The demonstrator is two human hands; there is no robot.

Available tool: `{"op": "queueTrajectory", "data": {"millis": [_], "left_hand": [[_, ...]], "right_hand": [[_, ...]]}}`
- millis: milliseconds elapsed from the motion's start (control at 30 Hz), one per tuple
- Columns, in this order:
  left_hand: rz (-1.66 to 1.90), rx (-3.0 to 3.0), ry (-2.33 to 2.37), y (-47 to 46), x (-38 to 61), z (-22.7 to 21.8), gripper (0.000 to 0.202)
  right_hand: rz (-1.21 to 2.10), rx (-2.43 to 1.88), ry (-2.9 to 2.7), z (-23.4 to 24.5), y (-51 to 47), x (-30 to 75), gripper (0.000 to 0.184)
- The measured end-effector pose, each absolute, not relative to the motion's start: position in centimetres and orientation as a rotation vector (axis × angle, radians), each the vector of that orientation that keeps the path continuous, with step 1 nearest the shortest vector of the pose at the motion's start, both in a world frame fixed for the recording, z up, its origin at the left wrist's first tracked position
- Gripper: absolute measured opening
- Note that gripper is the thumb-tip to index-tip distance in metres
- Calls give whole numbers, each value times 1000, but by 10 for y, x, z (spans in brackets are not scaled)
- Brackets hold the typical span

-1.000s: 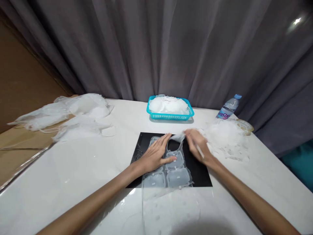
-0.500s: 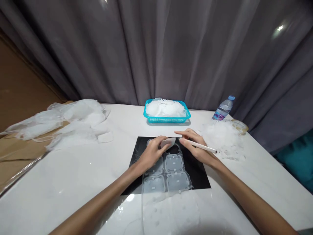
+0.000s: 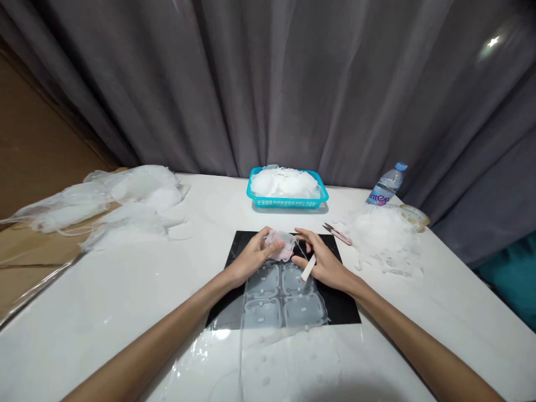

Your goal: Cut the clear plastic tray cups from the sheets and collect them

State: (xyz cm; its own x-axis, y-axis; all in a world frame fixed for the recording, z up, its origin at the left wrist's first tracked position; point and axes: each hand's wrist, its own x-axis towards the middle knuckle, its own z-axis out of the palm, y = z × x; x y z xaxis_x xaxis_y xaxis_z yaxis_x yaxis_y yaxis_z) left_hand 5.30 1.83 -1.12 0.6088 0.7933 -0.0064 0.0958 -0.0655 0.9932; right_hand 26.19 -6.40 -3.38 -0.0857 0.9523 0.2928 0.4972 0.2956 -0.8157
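Observation:
My left hand (image 3: 252,254) pinches a translucent, frosted piece of thin plastic-like sheet (image 3: 281,246) with rounded edges. My right hand (image 3: 324,259) is just to the right of it, curled around a slim white pen-like tool (image 3: 309,268) whose lower end looks reddish. A thin clear strand runs from the piece toward my right fingers; whether they grip it I cannot tell. Below both hands, a clear moulded sheet (image 3: 262,314) with rounded rectangular panels lies over a black mat (image 3: 341,307) and extends onto the table toward me.
A blue basket (image 3: 288,203) heaped with white translucent pieces stands at the back. Pink-handled snips (image 3: 338,234) lie beside a pile of clear scraps (image 3: 383,237). Behind the scraps are a water bottle (image 3: 386,185) and a tape roll (image 3: 414,216). Plastic bags (image 3: 138,195) sit at left.
The piece in my left hand has turned to show its broad face. My right hand has moved slightly left and down, the tool now pointing down toward me. The snips have come into sight.

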Motion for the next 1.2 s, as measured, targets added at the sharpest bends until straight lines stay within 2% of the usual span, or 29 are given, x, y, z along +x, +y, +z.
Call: {"op": "queueTrajectory", "data": {"millis": [167, 300, 500, 700, 933, 1200], "left_hand": [[718, 1484, 760, 18, 55, -12, 51], [736, 1461, 754, 15, 56, -10, 48], [649, 1356, 692, 9, 53, -2, 45], [606, 1335, 653, 11, 50, 0, 44], [610, 1348, 641, 13, 49, -2, 41], [591, 1326, 589, 11, 49, -5, 38]], "right_hand": [[832, -1228, -1544, -35, -57, 256, 42], [876, -1191, -1463, -26, -57, 256, 38], [916, -1242, -1631, -21, -58, 265, 29], [873, -1251, -1638, -19, -64, 263, 25], [642, -1102, -1701, -15, -70, 257, 4], [811, -1127, -1510, -22, -74, 252, 12]]}}
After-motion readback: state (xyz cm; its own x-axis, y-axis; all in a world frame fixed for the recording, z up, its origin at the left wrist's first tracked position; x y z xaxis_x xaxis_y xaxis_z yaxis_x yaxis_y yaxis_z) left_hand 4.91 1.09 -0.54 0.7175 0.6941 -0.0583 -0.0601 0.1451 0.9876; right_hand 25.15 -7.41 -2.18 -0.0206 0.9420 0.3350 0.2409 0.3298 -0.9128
